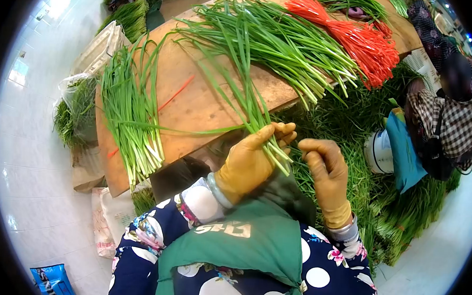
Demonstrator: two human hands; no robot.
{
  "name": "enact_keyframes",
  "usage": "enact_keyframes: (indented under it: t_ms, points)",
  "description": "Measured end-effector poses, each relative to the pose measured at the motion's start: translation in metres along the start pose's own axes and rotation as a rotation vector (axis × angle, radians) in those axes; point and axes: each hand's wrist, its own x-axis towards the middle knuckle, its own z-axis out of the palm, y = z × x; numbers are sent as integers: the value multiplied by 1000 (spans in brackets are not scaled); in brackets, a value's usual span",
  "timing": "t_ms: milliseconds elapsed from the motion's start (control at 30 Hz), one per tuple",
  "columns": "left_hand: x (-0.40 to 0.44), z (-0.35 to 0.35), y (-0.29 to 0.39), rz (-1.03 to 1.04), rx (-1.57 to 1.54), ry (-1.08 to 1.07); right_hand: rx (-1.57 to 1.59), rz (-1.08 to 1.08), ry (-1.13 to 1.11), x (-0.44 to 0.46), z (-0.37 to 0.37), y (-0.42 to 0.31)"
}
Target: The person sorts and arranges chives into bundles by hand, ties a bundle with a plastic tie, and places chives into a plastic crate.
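My left hand (pixel 250 161), in a yellow glove, is closed around a small bunch of garlic chives (pixel 254 113), whose pale stem ends stick out past the fingers. One long leaf from it reaches left across the round wooden table (pixel 216 117). My right hand (pixel 328 176), also gloved, hovers just right of those stem ends with its fingers curled; anything inside them is hidden. At the table's left lies a pile of garlic chives (pixel 131 110). A bigger pile (pixel 284 48) lies at the far right, beside a bundle of red ties (pixel 354 39).
Loose greens (pixel 350 207) heap on the floor to my right, near a white bucket (pixel 380 151). A person in a checked garment (pixel 461 119) is at the right. A plastic bag of greens (pixel 78 110) and a crate (pixel 98 49) stand left of the table.
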Motion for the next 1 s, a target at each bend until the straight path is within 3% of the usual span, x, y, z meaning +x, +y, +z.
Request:
enact_keyframes:
  t_ms: [33,100,167,200,367,433,600,700,767,800,833,900,1000]
  points:
    - [2,-3,-2,28,24,-29,-178,-57,-115,-2,-3,-3]
    - [5,-7,-4,55,45,-63,-288,-99,-128,-3,4,-3]
    - [5,-9,-4,74,81,-88,-674,-290,-130,-1,12,2]
    - [5,-8,-4,76,82,-92,-718,-313,-109,-2,17,5]
    - [2,-9,2,35,0,-110,-748,-403,-46,-6,19,1]
    - [1,-11,2,38,11,-88,-635,-277,-68,-13,15,0]
    - [3,-18,1,24,4,-111,-563,-209,-139,-10,7,-6]
    - [0,-13,2,66,121,-127,-461,-156,-79,1,4,-16]
    - [-6,6,-1,113,466,95,-630,-96,-265,5,5,-10]
    - [-11,15,-2,71,443,114,-604,111,-463,6,9,-11]
    - [-12,16,-2,71,443,98,-499,102,-545,8,15,-9]
    - [-14,15,-1,103,767,184,-238,256,-538,4,30,10]
    - [-30,28,17,110,730,112,-379,7,-510,3,37,-2]
